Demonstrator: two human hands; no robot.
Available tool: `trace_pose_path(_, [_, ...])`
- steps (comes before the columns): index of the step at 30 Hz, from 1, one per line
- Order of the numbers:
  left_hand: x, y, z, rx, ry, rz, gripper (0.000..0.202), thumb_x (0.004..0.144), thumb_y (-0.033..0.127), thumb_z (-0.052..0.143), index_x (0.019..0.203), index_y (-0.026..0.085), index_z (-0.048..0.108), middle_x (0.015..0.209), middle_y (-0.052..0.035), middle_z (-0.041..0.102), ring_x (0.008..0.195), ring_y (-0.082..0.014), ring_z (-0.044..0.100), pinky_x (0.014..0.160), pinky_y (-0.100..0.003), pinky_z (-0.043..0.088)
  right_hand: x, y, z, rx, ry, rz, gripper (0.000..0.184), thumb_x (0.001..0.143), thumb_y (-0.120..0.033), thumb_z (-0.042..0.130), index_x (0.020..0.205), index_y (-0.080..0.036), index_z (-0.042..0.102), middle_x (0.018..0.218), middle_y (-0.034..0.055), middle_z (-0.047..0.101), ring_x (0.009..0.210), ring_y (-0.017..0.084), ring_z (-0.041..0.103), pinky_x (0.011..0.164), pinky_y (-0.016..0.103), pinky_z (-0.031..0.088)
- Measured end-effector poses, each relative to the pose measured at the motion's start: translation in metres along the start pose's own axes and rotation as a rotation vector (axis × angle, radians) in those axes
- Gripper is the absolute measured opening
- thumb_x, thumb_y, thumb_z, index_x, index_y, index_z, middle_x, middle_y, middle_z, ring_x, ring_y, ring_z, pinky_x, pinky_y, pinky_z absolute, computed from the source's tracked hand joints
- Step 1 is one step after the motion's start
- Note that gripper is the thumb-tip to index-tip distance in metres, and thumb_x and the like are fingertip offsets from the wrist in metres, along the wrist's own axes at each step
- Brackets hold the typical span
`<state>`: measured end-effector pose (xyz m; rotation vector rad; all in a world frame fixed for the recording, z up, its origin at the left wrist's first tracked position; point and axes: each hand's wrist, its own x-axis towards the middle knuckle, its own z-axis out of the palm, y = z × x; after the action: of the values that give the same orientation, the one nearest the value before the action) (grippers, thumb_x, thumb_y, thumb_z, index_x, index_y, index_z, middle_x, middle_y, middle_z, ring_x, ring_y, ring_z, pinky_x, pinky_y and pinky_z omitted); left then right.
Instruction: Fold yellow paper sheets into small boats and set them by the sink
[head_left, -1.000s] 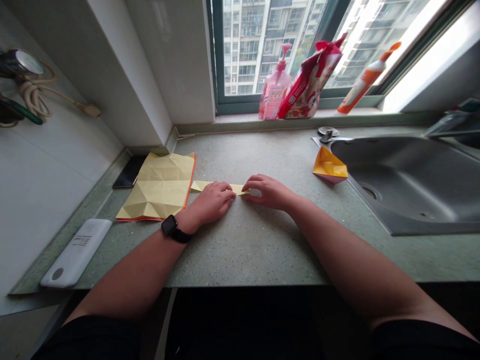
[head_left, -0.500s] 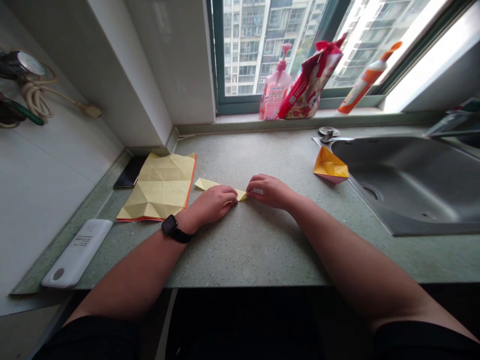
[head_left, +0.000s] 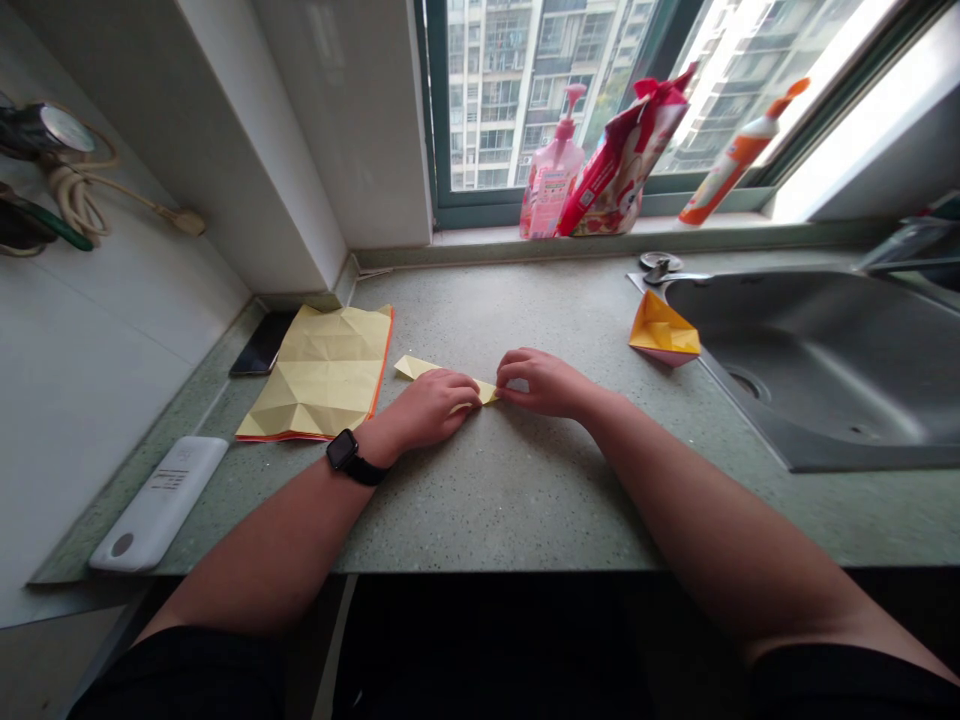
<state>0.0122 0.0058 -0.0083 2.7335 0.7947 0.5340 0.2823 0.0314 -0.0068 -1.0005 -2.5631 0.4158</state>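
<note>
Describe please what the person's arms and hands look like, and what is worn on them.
Both forearms are bare. The left hand and right hand wear no gloves, and no rings show. A black smartwatch with a dark rectangular face and black strap sits on the left wrist; the right wrist is bare. Black sleeves show at the bottom edge.

Matt creased paper strip (head_left: 420, 368) lies on speckled stone-like counter (head_left: 525, 480) beside brushed metal sink (head_left: 825, 360).

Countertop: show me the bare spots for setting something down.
Bare: from the folded paper held by the left hand and right hand back to the window ledge; the front strip between the forearms; a narrower patch beside the sink. Crowded: the left end, with creased sheet, phone and white device.
</note>
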Motion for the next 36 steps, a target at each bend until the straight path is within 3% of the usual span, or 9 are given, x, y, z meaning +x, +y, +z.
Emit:
trace_pose_path(10, [-0.001, 0.001, 0.0, -0.041, -0.007, -0.003, 0.029, 0.106, 0.018, 0.061, 0.131, 0.023, 0.075, 0.133, -0.0082, 0.077, 0.122, -0.0255, 0.07, 0.109, -0.045, 0.054, 0.003, 0.003, 0.008, -0.098, 0.028, 0.084, 0.01, 0.099, -0.028, 0.072, 0.091, -0.026, 0.078, 0.101, 0.0071, 0.074, 0.094, 0.023, 0.066, 0.086, 0.038, 0.052])
trace_pose_path(19, [-0.003, 0.001, 0.002, -0.021, -0.027, -0.002, 0.025, 0.108, 0.026, 0.064, 0.128, 0.028, 0.08, 0.132, -0.0079, 0.076, 0.123, -0.0258, 0.068, 0.111, -0.048, 0.052, 0.003, 0.008, 0.013, -0.088, 0.035, 0.121, 0.005, 0.097, -0.03, 0.076, 0.1, -0.028, 0.079, 0.108, 0.0088, 0.074, 0.101, 0.028, 0.068, 0.094, 0.044, 0.055])
trace_pose_path(25, [-0.002, 0.002, 0.001, -0.012, -0.029, 0.0, 0.024, 0.106, 0.024, 0.067, 0.126, 0.027, 0.079, 0.135, -0.0069, 0.075, 0.125, -0.0256, 0.067, 0.113, -0.048, 0.051, 0.001, 0.01, 0.021, -0.073, 0.075, 0.107, 0.028, 0.095, -0.039, 0.081, 0.122, -0.032, 0.078, 0.13, 0.0097, 0.072, 0.122, 0.032, 0.065, 0.111, 0.052, 0.054])
trace_pose_path(36, [-0.002, 0.004, 0.0, -0.014, -0.037, -0.011, 0.023, 0.107, 0.025, 0.066, 0.124, 0.028, 0.08, 0.134, -0.0074, 0.075, 0.126, -0.0263, 0.067, 0.113, -0.049, 0.051, 0.0, 0.014, 0.028, -0.021, 0.061, 0.113, 0.036, 0.096, -0.042, 0.081, 0.131, -0.034, 0.076, 0.147, 0.0109, 0.066, 0.139, 0.034, 0.06, 0.122, 0.058, 0.048])
